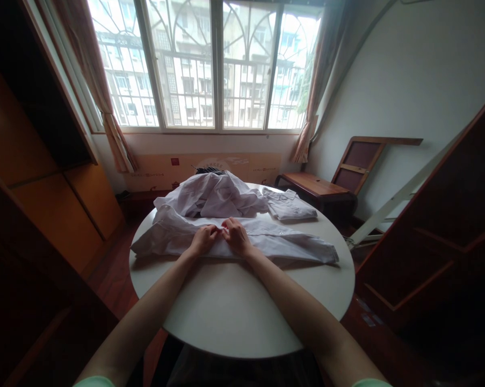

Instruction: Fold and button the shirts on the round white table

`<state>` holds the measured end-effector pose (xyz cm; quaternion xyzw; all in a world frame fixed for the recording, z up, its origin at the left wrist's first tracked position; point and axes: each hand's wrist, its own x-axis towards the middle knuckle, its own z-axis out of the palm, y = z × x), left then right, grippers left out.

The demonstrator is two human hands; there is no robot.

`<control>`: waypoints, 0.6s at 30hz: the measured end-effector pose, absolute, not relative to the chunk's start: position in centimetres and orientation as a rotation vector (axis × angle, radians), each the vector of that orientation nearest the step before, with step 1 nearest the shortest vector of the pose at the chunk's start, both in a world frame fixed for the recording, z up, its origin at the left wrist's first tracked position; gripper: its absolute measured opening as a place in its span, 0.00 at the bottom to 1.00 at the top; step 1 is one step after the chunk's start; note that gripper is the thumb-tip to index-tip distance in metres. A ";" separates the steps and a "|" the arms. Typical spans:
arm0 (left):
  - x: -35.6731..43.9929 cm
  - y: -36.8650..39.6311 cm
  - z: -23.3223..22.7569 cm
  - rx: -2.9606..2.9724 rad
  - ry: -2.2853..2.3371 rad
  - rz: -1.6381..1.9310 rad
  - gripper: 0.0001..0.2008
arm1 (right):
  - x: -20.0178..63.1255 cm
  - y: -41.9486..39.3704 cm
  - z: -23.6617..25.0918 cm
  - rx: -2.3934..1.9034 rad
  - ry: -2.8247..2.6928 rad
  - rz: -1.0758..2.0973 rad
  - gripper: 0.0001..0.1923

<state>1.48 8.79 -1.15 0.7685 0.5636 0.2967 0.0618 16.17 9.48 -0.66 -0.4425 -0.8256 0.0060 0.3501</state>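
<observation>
With both our left hand (203, 239) and right hand (236, 236) pinching the shirt (266, 244) mid-worktop (234, 312), its sleeve at 3 o'clock could slide off the edge if we tug.

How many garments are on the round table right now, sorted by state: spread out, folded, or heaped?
Spread-out white shirt under both hands: 1
Folded white shirt: 1
Heap of crumpled white garments: 1 heap; separate pieces cannot be told
Total: 3

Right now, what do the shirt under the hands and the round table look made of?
The white shirt looks like thin woven fabric, matte, creasing softly. The round table has a smooth white top with a faint sheen, perhaps laminate or painted board; I cannot tell which.
</observation>
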 end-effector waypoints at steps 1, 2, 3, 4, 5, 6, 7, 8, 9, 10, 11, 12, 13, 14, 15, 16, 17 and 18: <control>1.5 8.8 -1.2 2.324 1.701 0.898 0.11 | 16.2 9.5 -0.7 -1.141 -2.149 0.019 0.05; 1.4 8.8 -1.2 2.323 1.702 0.897 0.11 | 16.2 9.5 -0.7 -1.139 -2.158 0.023 0.05; 1.4 8.7 -1.2 2.323 1.704 0.895 0.11 | 16.2 9.6 -0.7 -1.139 -2.165 0.026 0.04; 1.4 8.7 -1.2 2.325 1.702 0.889 0.12 | 16.2 9.6 -0.8 -1.141 -2.171 0.023 0.04; 1.4 8.7 -1.2 2.327 1.699 0.882 0.12 | 16.2 9.6 -0.8 -1.141 -2.177 0.017 0.05; 1.4 8.6 -1.1 2.329 1.702 0.871 0.12 | 16.2 9.7 -0.8 -1.142 -2.182 0.008 0.05; 1.4 8.6 -1.1 2.330 1.710 0.858 0.12 | 16.2 9.7 -0.8 -1.140 -2.187 0.000 0.06; 1.5 8.6 -1.1 2.330 1.721 0.845 0.12 | 16.2 9.7 -0.9 -1.136 -2.193 -0.007 0.06; 1.5 8.6 -1.0 2.330 1.731 0.834 0.11 | 16.2 9.8 -0.9 -1.129 -2.197 -0.012 0.06; 1.5 8.6 -1.1 2.329 1.736 0.828 0.11 | 16.2 9.8 -0.9 -1.119 -2.200 -0.017 0.07; 1.5 8.6 -1.1 2.325 1.734 0.831 0.11 | 16.2 9.8 -1.0 -1.107 -2.202 -0.020 0.07; 1.5 8.6 -1.1 2.320 1.724 0.841 0.11 | 16.1 9.9 -1.0 -1.091 -2.205 -0.021 0.07; 1.5 8.7 -1.2 2.313 1.707 0.856 0.11 | 16.1 9.9 -1.1 -1.073 -2.209 -0.020 0.07; 1.5 8.7 -1.2 2.303 1.690 0.874 0.11 | 16.1 10.0 -1.1 -1.055 -2.214 -0.015 0.07; 1.5 8.7 -1.2 2.291 1.673 0.892 0.11 | 16.1 10.0 -1.1 -1.039 -2.215 -0.004 0.07; 1.5 8.8 -1.2 2.281 1.657 0.906 0.10 | 16.1 10.0 -1.2 -1.029 -2.214 0.013 0.07; 1.5 8.8 -1.2 2.273 1.641 0.916 0.10 | 16.1 10.1 -1.2 -1.026 -2.208 0.037 0.08; 1.5 8.8 -1.2 2.267 1.623 0.919 0.10 | 16.1 10.1 -1.2 -1.029 -2.198 0.066 0.08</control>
